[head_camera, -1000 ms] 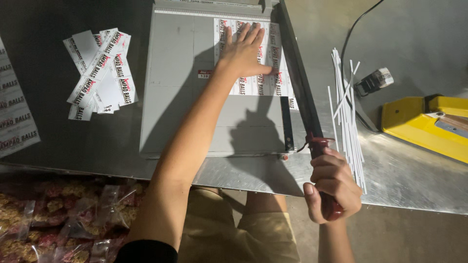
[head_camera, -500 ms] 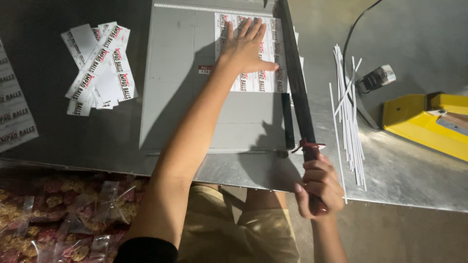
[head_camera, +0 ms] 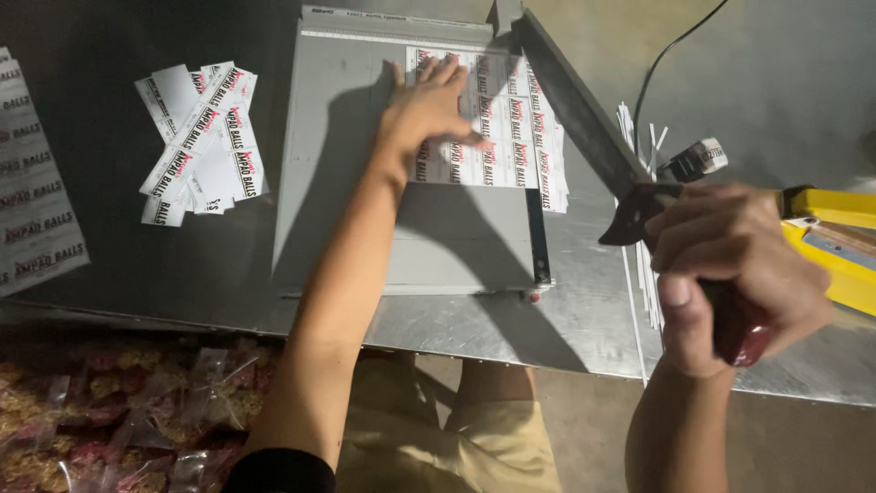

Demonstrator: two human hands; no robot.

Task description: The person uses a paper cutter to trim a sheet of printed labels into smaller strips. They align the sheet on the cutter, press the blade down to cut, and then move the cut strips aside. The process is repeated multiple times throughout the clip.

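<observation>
The right hand point(head_camera: 730, 265) was the grip on the cutter: its fingers were closed tight round the dark red handle point(head_camera: 739, 333) of the blade arm point(head_camera: 575, 114), which stood raised at a slant above the cutter's right edge. The left hand point(head_camera: 427, 110) lay flat, fingers spread apart and holding nothing, pressing the label sheet point(head_camera: 511, 137) down on the grey cutter bed point(head_camera: 356, 201). The sheet lay at the bed's upper right, its right edge reaching past the cutting edge under the lifted arm. Just right of the cutter, thin white strips point(head_camera: 643, 274) lay in a loose bundle on the metal surface point(head_camera: 547, 338), partly hidden by the right hand. Beyond them rested a small tape roll point(head_camera: 698, 160) and a yellow tool point(head_camera: 835, 242), with a black cable point(head_camera: 671, 55) running toward the top edge. Left of the cutter, well apart from it, a heap of cut labels point(head_camera: 201, 146) lay fanned out, and further uncut sheets point(head_camera: 36, 219) showed at the far left. Below the surface's near edge, clear bags of food point(head_camera: 119, 411) were stacked at lower left; their contents could not be told.
</observation>
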